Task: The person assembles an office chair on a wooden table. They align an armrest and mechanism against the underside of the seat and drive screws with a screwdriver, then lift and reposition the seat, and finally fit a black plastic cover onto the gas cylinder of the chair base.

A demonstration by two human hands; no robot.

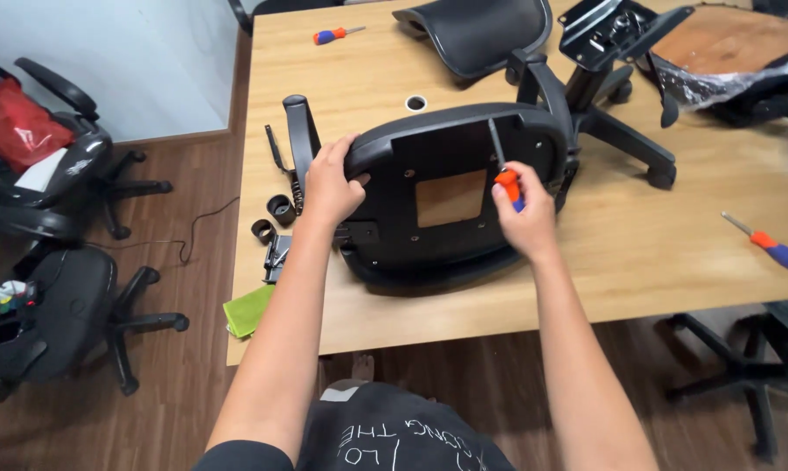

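My left hand (331, 185) is clamped over the left rim of the seat (446, 196), fingers curled round the edge, thumb on the underside. The seat lies upside down on the table (638, 253), near its front edge, black base plate up with a bare wood square showing in the middle. My right hand (525, 214) is closed round the orange-blue handle of a screwdriver (501, 166); its shaft points up and away toward the seat's far right area. I can't tell whether the tip sits in a screw.

Risks, as I judge them:
- The tip could slip off the screw head if I push at an angle. The shaft looks tilted, so it may cam out and gouge the plastic.
- The seat could rock or slide. It rests on a curved padded face, and only my left hand steadies it.
- The seat's near edge is close to the table's front edge, so a hard push toward me could tip it off.
- The small black parts (276, 218) left of the seat sit near the table's left edge, and a swing of the seat could knock them to the floor.
- The chair base (612, 113) stands just behind the seat, touching or nearly so. It could catch the screwdriver or my knuckles.
- A second screwdriver (773, 246) lies well right of the seat and could roll.
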